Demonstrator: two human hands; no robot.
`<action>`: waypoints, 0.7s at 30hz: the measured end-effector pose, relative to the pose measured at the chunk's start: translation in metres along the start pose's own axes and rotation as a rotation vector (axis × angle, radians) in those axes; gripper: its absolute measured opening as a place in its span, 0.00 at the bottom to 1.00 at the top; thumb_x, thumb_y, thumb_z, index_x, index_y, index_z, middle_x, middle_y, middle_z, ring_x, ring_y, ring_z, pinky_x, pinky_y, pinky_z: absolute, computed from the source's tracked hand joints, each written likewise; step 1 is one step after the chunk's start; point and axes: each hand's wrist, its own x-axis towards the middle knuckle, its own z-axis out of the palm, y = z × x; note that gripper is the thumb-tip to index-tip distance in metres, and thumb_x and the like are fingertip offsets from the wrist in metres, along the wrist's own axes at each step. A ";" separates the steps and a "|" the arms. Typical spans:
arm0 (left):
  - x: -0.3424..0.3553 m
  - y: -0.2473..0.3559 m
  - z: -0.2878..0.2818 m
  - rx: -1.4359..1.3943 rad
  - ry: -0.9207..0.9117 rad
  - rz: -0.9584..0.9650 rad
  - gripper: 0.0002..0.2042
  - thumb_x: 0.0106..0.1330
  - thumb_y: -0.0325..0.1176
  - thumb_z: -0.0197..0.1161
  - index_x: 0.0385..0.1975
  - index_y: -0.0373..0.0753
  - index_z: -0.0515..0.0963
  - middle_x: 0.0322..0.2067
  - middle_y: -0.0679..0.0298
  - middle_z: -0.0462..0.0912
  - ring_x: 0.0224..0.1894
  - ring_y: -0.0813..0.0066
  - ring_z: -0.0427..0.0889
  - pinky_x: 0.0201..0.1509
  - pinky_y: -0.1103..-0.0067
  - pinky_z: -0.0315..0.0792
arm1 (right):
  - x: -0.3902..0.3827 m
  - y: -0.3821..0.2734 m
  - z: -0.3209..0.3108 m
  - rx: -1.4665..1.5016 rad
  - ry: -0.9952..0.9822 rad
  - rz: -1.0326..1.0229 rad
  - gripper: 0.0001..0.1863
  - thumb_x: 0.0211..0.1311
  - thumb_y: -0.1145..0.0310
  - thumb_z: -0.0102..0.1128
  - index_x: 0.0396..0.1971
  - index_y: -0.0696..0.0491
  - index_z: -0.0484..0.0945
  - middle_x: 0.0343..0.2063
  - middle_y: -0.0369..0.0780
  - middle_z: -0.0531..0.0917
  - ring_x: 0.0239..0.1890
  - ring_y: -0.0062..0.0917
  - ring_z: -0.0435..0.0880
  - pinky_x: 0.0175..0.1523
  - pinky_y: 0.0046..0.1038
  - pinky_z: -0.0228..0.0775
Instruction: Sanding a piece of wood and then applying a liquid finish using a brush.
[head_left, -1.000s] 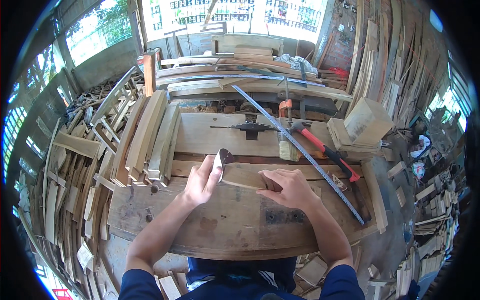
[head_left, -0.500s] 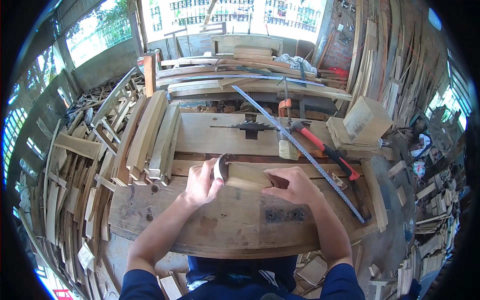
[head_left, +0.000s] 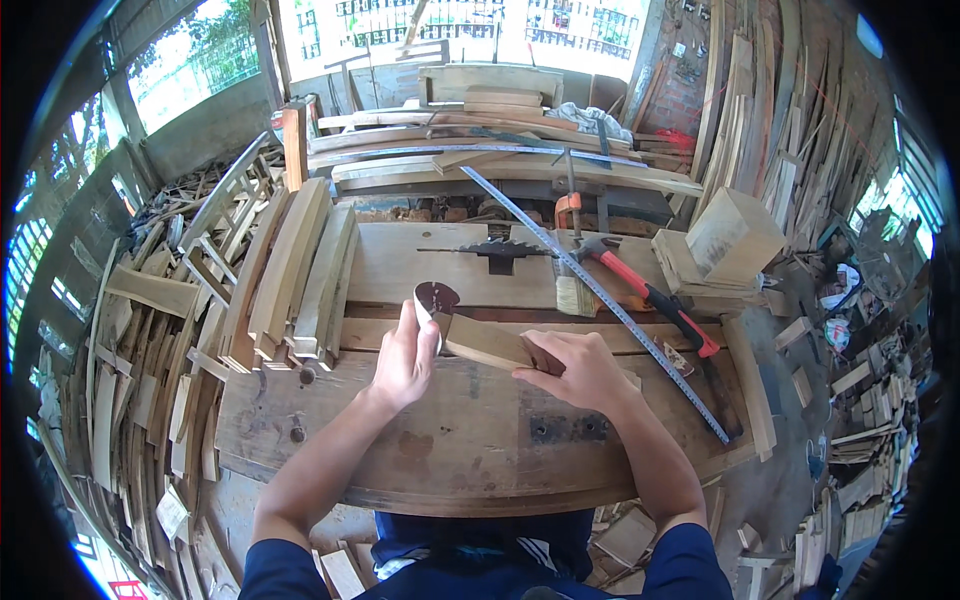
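So, both hands (head_left: 403,360) (head_left: 578,366) hold things: sandpaper (head_left: 438,295), wooden block (head_left: 487,342)

Both short sleeves (head_left: 280,572) are navy blue.

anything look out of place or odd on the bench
The long ruler slants across the workbench, near the exposed saw blade, which looks askew against the bench's straight edges. Dark patches mark its front.

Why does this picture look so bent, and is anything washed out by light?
Head view: the fisheye lens makes the workbench look curved and leaves black corners; head view: daylight washes out much of the opening at the back; head view: left hand and right hand look fairly sharp.
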 end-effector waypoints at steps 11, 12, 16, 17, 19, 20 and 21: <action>0.003 -0.028 0.012 -0.360 0.001 -0.208 0.21 0.89 0.43 0.41 0.59 0.28 0.72 0.41 0.64 0.81 0.44 0.77 0.76 0.54 0.78 0.70 | 0.001 0.000 0.005 -0.089 -0.003 -0.013 0.24 0.60 0.58 0.79 0.50 0.58 0.83 0.23 0.37 0.83 0.23 0.30 0.82 0.32 0.29 0.76; 0.008 -0.025 0.010 -0.397 -0.066 -0.219 0.24 0.89 0.46 0.40 0.56 0.27 0.74 0.47 0.63 0.82 0.52 0.75 0.78 0.62 0.77 0.70 | 0.000 0.001 0.007 -0.119 0.001 -0.021 0.24 0.60 0.58 0.79 0.50 0.57 0.83 0.24 0.36 0.83 0.24 0.29 0.83 0.32 0.29 0.76; 0.013 -0.019 0.004 -0.356 -0.139 -0.291 0.26 0.89 0.48 0.38 0.55 0.28 0.76 0.46 0.63 0.83 0.51 0.75 0.78 0.61 0.77 0.70 | -0.001 0.000 0.008 -0.208 0.033 -0.063 0.24 0.59 0.56 0.79 0.49 0.55 0.83 0.26 0.36 0.85 0.26 0.29 0.85 0.33 0.29 0.78; 0.012 -0.016 0.004 -0.343 -0.143 -0.364 0.27 0.89 0.48 0.37 0.54 0.28 0.76 0.46 0.63 0.83 0.51 0.76 0.77 0.61 0.77 0.69 | 0.000 0.001 0.009 -0.210 0.035 -0.061 0.24 0.59 0.56 0.79 0.49 0.55 0.83 0.26 0.36 0.85 0.26 0.29 0.85 0.33 0.29 0.78; 0.010 -0.013 0.005 -0.326 -0.142 -0.443 0.27 0.89 0.48 0.37 0.53 0.28 0.76 0.46 0.63 0.83 0.51 0.77 0.77 0.61 0.78 0.69 | -0.001 0.001 0.011 -0.264 0.088 -0.120 0.25 0.59 0.55 0.79 0.49 0.55 0.83 0.28 0.37 0.87 0.29 0.30 0.87 0.34 0.29 0.78; 0.009 -0.012 0.007 -0.327 -0.098 -0.315 0.24 0.89 0.46 0.38 0.49 0.30 0.75 0.39 0.64 0.78 0.44 0.78 0.73 0.54 0.78 0.68 | -0.001 0.001 0.012 -0.262 0.087 -0.120 0.25 0.59 0.55 0.79 0.49 0.55 0.83 0.28 0.37 0.87 0.29 0.30 0.87 0.34 0.29 0.78; 0.009 -0.012 0.008 -0.327 -0.053 -0.184 0.21 0.89 0.45 0.40 0.44 0.32 0.73 0.32 0.65 0.74 0.38 0.79 0.69 0.47 0.78 0.68 | -0.001 0.002 0.011 -0.236 0.088 -0.109 0.25 0.59 0.55 0.79 0.49 0.55 0.84 0.29 0.38 0.87 0.29 0.30 0.87 0.34 0.29 0.79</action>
